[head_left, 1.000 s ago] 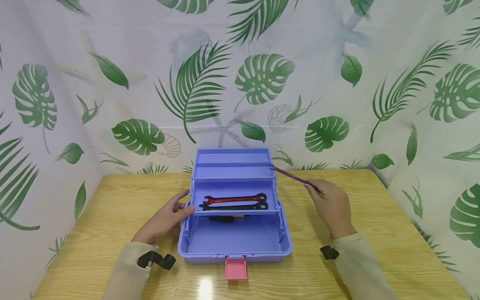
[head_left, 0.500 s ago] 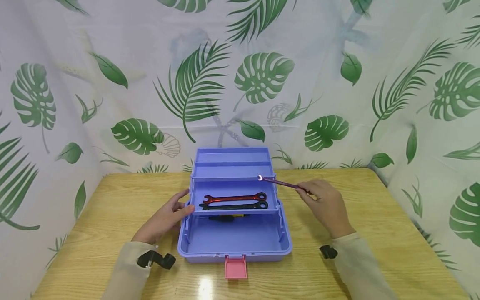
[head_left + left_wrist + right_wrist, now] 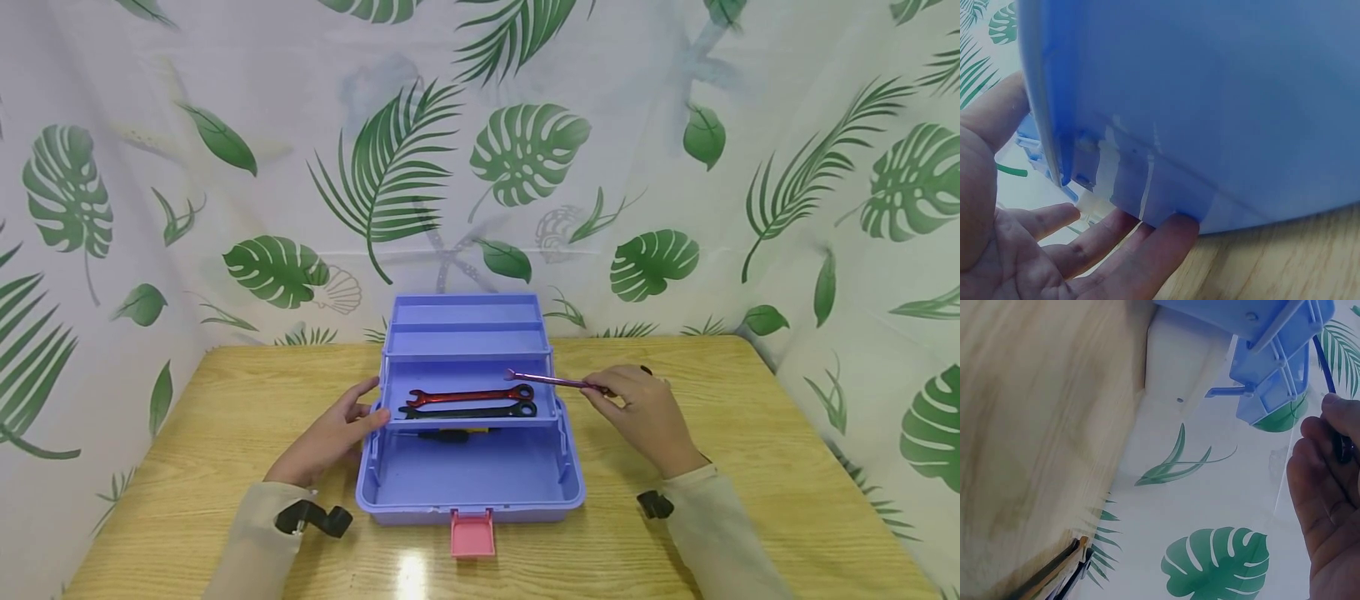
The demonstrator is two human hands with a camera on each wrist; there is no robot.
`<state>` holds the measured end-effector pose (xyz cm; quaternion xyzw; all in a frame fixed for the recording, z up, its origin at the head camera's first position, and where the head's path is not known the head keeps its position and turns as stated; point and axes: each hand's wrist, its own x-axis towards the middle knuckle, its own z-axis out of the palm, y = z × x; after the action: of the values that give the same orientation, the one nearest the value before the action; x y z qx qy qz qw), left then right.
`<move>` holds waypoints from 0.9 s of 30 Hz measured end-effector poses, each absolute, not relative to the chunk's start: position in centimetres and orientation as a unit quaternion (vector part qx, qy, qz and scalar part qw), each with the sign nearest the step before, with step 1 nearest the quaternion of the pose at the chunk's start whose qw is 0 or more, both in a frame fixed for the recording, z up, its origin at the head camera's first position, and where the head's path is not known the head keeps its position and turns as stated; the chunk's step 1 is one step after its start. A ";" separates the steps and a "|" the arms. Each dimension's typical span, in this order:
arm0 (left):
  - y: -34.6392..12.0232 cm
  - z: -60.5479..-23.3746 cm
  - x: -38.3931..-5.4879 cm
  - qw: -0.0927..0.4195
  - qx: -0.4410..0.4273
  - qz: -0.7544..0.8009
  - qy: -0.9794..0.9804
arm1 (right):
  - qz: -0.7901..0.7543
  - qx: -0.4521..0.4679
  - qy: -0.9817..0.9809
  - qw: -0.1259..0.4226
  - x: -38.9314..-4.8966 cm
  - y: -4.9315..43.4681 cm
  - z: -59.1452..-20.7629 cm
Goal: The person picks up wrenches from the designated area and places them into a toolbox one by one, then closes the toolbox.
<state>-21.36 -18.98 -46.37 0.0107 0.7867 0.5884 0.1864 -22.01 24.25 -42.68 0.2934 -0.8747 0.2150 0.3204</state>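
My right hand (image 3: 637, 408) pinches a purple combination wrench (image 3: 551, 380) near one end. Its open-ended head points left over the middle tray (image 3: 457, 373) of a lilac toolbox (image 3: 465, 518). In that tray lie a red combination wrench (image 3: 468, 399) and a dark green one (image 3: 472, 412), side by side. My left hand (image 3: 330, 437) is at the toolbox's left side, thumb on the tray's front corner. In the left wrist view its fingers (image 3: 1160, 256) lie along the outside of the box wall.
A black-and-yellow handled tool (image 3: 450, 435) lies in the lower compartment, partly hidden under the tray. The pink latch (image 3: 472, 535) hangs down in front. A leaf-print cloth (image 3: 645, 183) rises behind the wooden table (image 3: 240, 400).
My right hand has moved left and slightly down, bringing the purple wrench from beside the upper trays to over the middle tray. My left hand has stayed in place.
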 end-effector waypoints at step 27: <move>-19.0 -46.4 -21.3 0.191 0.011 0.596 0.780 | 0.204 0.325 -0.866 0.321 -22.1 22.2 -43.2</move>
<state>-21.35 -19.05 -46.43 0.0111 0.7801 0.5956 0.1911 -22.08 22.18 -43.23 0.3245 -0.8663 0.2036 0.3206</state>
